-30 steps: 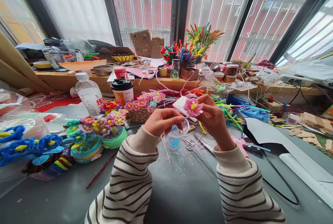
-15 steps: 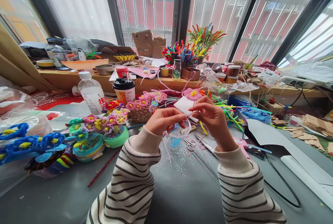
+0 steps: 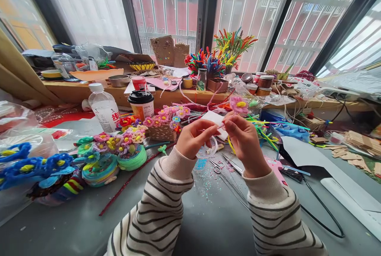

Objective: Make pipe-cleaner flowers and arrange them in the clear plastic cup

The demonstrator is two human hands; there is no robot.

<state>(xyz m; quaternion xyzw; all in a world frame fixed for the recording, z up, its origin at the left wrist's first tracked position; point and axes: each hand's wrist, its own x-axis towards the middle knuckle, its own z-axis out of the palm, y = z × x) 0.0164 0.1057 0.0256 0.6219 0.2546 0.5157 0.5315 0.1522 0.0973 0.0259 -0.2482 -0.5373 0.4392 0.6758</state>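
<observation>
A pink pipe-cleaner flower (image 3: 238, 105) with a yellow centre stands up above my right hand (image 3: 242, 141), which is closed in a pinch around its stem. My left hand (image 3: 198, 136) is closed too, thumb and forefinger pinching the stem's lower end, close to the right fingertips. Behind the fingers shows a piece of white paper or card (image 3: 212, 118). Below the hands stands a clear plastic cup (image 3: 201, 164) with blue print, partly covered by the left hand. Small scissors (image 3: 216, 167) and pointed metal tweezers (image 3: 232, 164) lie by the cup.
Pots of pipe-cleaner flowers (image 3: 132, 158) stand at left, with a bottle (image 3: 104, 107) and a lidded drink cup (image 3: 141, 105) behind them. Glitter (image 3: 205, 186) is scattered on the grey table. A pink glue gun (image 3: 275, 168) and a black cable (image 3: 327, 212) lie at right.
The flower has moved right and tilted, with my right hand turning around its stem. My left hand has shifted right and slightly up. A small green pipe-cleaner piece beside the left wrist is uncovered.
</observation>
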